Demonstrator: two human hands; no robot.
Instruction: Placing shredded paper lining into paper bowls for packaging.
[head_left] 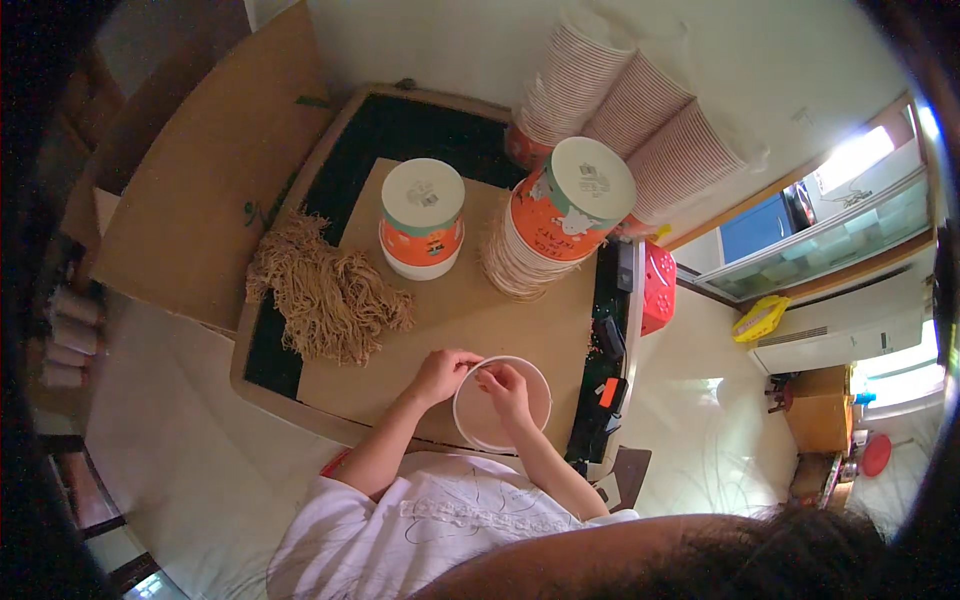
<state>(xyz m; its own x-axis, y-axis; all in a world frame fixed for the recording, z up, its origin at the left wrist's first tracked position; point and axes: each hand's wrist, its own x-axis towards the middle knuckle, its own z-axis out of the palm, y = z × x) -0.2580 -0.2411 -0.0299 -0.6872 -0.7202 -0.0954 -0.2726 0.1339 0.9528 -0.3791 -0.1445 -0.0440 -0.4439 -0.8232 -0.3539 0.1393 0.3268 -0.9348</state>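
Open paper bucket (478,418) by table's (420,118) near edge; its far-left rim's btwn your hands: L hand (440,376) outside, R hand (508,390) over mouth, fingers bent, can't tell if gripping. Twine bundle (330,295) nearer L edge; upside-down bucket (423,240) beyond.

Past the far edge of my table (430,122) stands a plain pale wall (430,48). Around me spreads a pale floor (735,420), glossy off the table's right edge, where it catches the light. Just beside that edge is a red stool (658,290); well beyond, I see a wooden cabinet (818,412), a bright window (908,382) and a wood-framed opening (835,245).
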